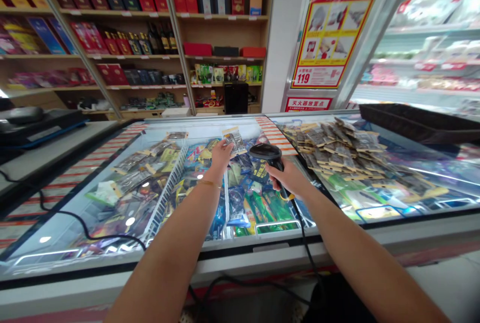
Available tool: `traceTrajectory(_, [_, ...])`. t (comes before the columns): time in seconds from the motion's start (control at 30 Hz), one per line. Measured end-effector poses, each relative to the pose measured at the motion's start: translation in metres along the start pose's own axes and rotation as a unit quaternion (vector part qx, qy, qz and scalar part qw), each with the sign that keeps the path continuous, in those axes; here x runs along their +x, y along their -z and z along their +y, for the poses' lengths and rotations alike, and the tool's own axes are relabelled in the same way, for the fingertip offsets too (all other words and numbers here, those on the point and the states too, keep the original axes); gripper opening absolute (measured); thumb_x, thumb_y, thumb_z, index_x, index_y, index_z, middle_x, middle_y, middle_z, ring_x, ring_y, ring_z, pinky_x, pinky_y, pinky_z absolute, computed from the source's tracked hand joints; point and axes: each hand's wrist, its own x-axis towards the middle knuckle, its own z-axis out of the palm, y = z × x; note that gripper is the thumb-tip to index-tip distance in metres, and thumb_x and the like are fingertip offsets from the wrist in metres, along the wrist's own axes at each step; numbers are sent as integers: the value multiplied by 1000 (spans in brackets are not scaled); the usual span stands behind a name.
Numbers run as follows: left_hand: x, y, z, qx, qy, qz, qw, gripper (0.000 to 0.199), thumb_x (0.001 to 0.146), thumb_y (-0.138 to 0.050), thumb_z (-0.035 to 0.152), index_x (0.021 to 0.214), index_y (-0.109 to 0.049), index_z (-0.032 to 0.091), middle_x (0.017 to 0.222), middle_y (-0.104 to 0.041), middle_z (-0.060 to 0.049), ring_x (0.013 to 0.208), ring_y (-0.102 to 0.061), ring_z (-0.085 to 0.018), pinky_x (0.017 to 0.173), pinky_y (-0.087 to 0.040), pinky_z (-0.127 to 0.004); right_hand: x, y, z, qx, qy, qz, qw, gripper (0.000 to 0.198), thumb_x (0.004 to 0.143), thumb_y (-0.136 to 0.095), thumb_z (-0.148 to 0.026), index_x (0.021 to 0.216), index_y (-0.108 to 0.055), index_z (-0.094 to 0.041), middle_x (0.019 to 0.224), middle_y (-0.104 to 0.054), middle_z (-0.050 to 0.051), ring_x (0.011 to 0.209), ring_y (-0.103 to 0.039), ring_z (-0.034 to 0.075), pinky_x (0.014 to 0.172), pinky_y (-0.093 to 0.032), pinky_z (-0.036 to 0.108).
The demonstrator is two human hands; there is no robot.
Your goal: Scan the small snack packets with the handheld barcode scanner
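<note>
Straight ahead of you, at 12 o'clock, your left hand (222,155) pinches a small packet (234,141) by its near left edge, the fingers drawn narrow on it. The packet is held above the freezer chest (262,258), its printed face tilted up toward you. Just toward 1 o'clock, your right hand (287,178) has its fingers wrapped around the grip of a black handheld scanner (265,152). The scanner's head is beside the packet (you can see a slim gap between them), and its cable (305,243) hangs down toward 6 o'clock.

Below your hands, colourful bags fill the compartments, with a white wire divider (161,203) slanting at about 10 o'clock. At 2 o'clock you have a heap of similar-looking packets (333,145), and beyond it a dark tray (420,118). Shelves (225,23) of boxes and bottles stand from 10 to 12 o'clock, and a red and yellow poster (333,28) hangs at 1 o'clock.
</note>
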Motion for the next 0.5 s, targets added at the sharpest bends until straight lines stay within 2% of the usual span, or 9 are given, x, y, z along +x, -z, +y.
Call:
traceTrajectory(0.1, [-1, 0, -1, -46, 27, -26, 998, 24, 82, -62, 24, 104, -70, 21, 84, -74, -2, 79, -71, -17, 69, -57, -27, -2, 0, -3, -5, 0, -6, 1000, 27, 80, -72, -38, 82, -52, -20, 54, -57, -6, 37, -54, 11, 37, -43, 21])
traceTrajectory(0.2, [-1, 0, -2, -50, 23, -28, 998, 24, 82, -62, 25, 105, -69, 20, 85, -74, -2, 81, -70, -17, 69, -57, -26, -3, -1, -3, -14, -5, -11, 1000, 27, 81, -72, -38, 79, -51, -20, 54, -58, -5, 37, -55, 11, 36, -42, 21])
traceTrajectory(0.5, [-2, 0, 2, 52, 0, 4, 999, 33, 78, -71, 34, 108, -72, 22, 88, -75, -4, 86, -71, -19, 73, -57, -29, -2, 1, -3, -18, -4, -14, 1000, 25, 82, -71, -36, 78, -52, -20, 53, -57, -5, 37, -54, 11, 36, -43, 21])
